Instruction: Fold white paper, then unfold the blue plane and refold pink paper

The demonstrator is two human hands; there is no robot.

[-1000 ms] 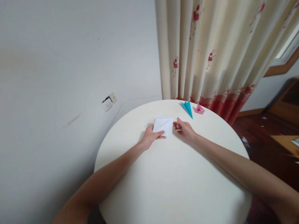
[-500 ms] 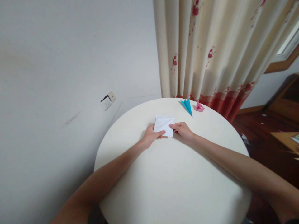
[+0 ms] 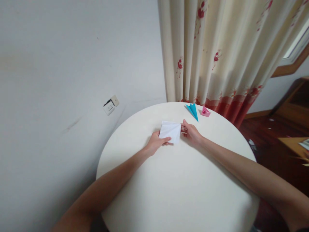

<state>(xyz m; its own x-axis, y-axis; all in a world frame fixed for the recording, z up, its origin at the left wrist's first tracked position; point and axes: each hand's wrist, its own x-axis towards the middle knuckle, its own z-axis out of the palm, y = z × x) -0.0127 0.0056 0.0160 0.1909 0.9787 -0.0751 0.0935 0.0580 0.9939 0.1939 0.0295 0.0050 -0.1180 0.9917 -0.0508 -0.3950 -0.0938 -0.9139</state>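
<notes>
Left hand: my left hand point(image 3: 154, 144) rests on the round white table point(image 3: 178, 193) toward its far edge, thumb laid on the near left part of the white folded paper point(image 3: 170, 131), fingers closed under or against its near edge, pinching it.

Right hand: my right hand point(image 3: 191, 132) sits just beside the paper's right edge, fingertips point(image 3: 183, 125) curled in and touching that edge near its far right corner; I cannot tell whether they pinch the sheet or only press against it.

White folded paper: it lies flat on the table, between my two hands, in the far middle part of the tabletop, folded into a rough four-sided shape with a crease running across it.

Blue paper plane: a blue folded paper plane point(image 3: 193, 110) lies near the table's far edge, beyond my right hand and apart from it, its point turned toward the near right.

Pink paper piece: a small pink folded paper piece point(image 3: 205, 111) stands just beside the blue one, on its right, close to the far right rim.

Behind the table: a cream curtain point(image 3: 217, 51) with red flowers hangs past the far edge; a wall socket point(image 3: 110, 105) sits on the pale wall to the left.

Floor: dark wooden floor point(image 3: 265, 141) shows to the right of the table.
</notes>
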